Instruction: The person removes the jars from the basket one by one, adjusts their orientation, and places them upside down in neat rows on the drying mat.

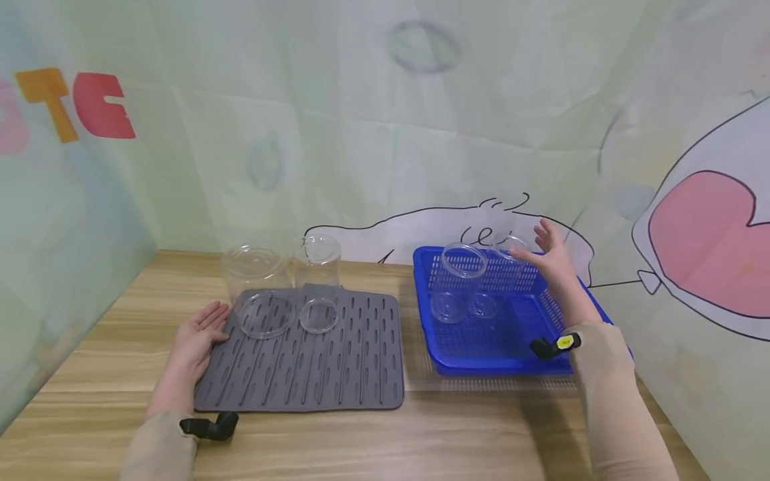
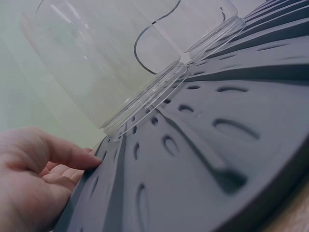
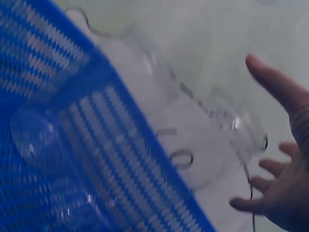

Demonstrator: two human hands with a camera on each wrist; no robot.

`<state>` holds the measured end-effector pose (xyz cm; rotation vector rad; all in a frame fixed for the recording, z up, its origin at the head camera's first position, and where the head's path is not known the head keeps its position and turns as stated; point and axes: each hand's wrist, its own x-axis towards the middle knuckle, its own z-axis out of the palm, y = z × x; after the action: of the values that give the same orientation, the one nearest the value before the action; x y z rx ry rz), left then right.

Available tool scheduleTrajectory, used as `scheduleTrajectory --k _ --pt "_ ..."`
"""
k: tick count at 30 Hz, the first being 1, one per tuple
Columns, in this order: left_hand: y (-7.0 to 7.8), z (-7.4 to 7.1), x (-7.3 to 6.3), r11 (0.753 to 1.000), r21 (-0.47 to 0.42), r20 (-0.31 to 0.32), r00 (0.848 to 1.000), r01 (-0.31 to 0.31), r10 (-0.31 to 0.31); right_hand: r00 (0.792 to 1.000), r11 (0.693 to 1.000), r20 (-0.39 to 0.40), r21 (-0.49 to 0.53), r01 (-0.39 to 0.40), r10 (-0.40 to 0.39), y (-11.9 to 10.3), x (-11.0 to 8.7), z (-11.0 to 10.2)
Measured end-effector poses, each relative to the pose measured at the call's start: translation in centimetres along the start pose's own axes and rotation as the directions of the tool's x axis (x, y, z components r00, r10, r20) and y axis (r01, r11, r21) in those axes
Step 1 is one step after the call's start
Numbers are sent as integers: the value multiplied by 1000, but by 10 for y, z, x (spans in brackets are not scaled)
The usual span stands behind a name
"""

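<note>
Two clear cups stand on the grey ribbed drying mat, a wide one at its left rear and a narrower one beside it. My left hand lies at the mat's left edge, fingers extended; its thumb touches the edge in the left wrist view, close to the wide cup. Inside the blue basket, two more clear cups stand upright, one at the left and another just behind it. Over the basket's rear right, my right hand is spread near the second cup's rim, holding nothing.
Mat and basket sit side by side on a wooden table, a strip of wood between them. A printed curtain hangs right behind the table's rear edge and down both sides. The basket's raised perforated walls surround its cups.
</note>
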<state>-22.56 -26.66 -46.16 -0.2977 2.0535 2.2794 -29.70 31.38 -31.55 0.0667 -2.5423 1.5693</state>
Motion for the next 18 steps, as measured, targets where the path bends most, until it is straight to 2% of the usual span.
scheduleTrajectory --k 3,5,7,10,18 --pt "0 -1 0 1000 -4 0 1000 0 0 987 999 161 31 9 -14 16 10 -9" --pt "0 -1 0 1000 -3 -3 1000 1 -1 963 998 268 60 5 -21 26 15 -14" --pt "0 0 0 1000 0 -7 1000 3 -3 940 996 340 84 -7 -22 34 18 -18" --pt "0 0 0 1000 -1 -10 1000 4 -5 917 997 397 72 -8 -21 43 21 -20" --pt "1 1 -1 1000 -3 -11 1000 2 -2 894 999 448 44 12 -30 54 25 -14"
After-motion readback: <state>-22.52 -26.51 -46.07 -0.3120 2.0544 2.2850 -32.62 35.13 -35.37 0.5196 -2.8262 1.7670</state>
